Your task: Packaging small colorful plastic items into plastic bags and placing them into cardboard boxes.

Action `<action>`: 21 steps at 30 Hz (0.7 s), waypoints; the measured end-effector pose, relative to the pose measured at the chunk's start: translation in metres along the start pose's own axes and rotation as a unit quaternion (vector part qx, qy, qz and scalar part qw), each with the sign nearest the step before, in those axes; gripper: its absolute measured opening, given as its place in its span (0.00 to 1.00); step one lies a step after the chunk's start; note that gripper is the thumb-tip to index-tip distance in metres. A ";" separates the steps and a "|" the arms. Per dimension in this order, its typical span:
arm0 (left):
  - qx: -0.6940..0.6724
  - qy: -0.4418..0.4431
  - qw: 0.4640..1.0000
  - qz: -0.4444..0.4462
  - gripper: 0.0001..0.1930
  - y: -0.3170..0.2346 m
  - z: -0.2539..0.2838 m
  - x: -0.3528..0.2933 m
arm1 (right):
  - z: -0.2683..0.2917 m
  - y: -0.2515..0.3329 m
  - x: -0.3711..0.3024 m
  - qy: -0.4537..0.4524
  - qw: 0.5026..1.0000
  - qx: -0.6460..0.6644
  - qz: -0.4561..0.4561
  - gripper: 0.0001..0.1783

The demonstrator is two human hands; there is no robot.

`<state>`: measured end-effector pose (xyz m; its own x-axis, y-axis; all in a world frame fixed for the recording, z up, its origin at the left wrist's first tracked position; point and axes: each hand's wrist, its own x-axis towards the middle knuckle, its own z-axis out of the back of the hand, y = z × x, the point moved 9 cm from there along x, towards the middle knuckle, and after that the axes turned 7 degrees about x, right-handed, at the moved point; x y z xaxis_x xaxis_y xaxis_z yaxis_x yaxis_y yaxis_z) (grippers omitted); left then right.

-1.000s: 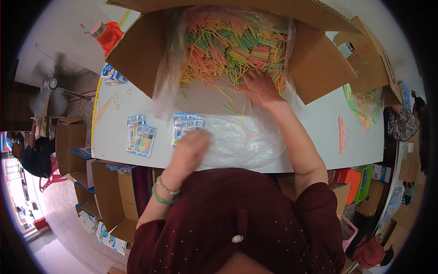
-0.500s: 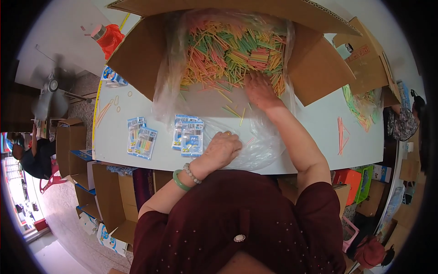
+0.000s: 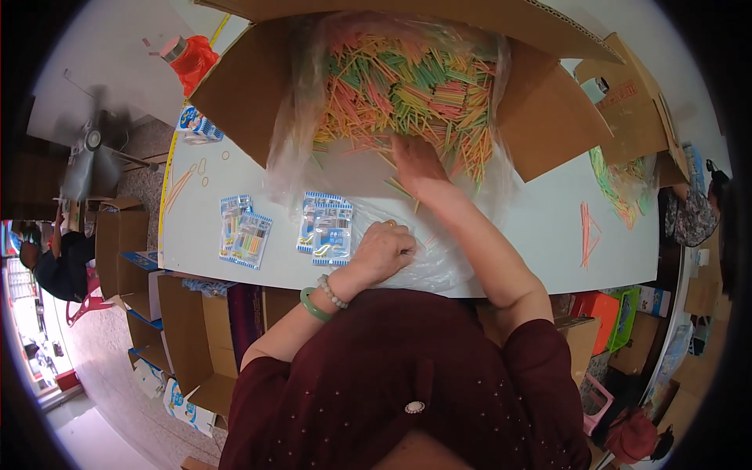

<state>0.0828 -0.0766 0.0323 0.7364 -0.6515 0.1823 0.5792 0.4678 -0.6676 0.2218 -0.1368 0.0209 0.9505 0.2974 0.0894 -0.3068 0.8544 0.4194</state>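
A big heap of thin pink, yellow, green and orange sticks (image 3: 392, 86) fills a cardboard box lined with clear plastic (image 3: 450, 262). My right hand (image 3: 419, 163) is at the heap's near edge, its fingers bent down and drawn together among loose sticks; what lies between the fingertips is hidden. Closer to me, my left hand (image 3: 382, 252) rests on the spread liner, fingers curled in, with anything inside out of sight. Left of it lie overlapping blue-and-white packets (image 3: 327, 231). Farther left are more such packets (image 3: 249, 239), with coloured sticks showing in their windows.
The box's side flaps (image 3: 548, 117) spread over the white table (image 3: 540, 251). Rubber bands (image 3: 205, 168) and a few pink sticks (image 3: 586, 235) lie there. A bottle in a red bag (image 3: 192, 63) stands far left; another open box (image 3: 634, 102) with sticks beside it is at right.
My right hand has moved left along the near edge of the heap, uncovering sticks at the right. My left hand has stayed almost where it was.
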 end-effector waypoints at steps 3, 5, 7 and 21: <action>-0.014 0.002 1.000 0.001 0.05 0.002 -0.001 0.000 | -0.008 -0.015 0.009 0.004 0.997 0.008 -0.073 0.20; -0.005 -0.005 1.000 -0.003 0.05 -0.001 0.000 -0.002 | -0.008 -0.009 0.008 -0.016 0.999 0.001 -0.051 0.21; -0.006 -0.007 1.000 -0.001 0.05 -0.001 0.001 -0.003 | -0.006 -0.001 0.006 -0.035 0.999 -0.007 -0.030 0.23; -0.010 -0.006 1.000 -0.007 0.05 0.003 0.000 -0.005 | 0.007 -0.019 0.016 -0.041 0.987 -0.097 -0.118 0.08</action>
<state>0.0802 -0.0721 0.0293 0.7329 -0.6501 0.2007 0.5820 0.4462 -0.6799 0.2437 -0.1514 0.0206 0.9949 0.0519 0.0868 -0.0727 0.9637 0.2568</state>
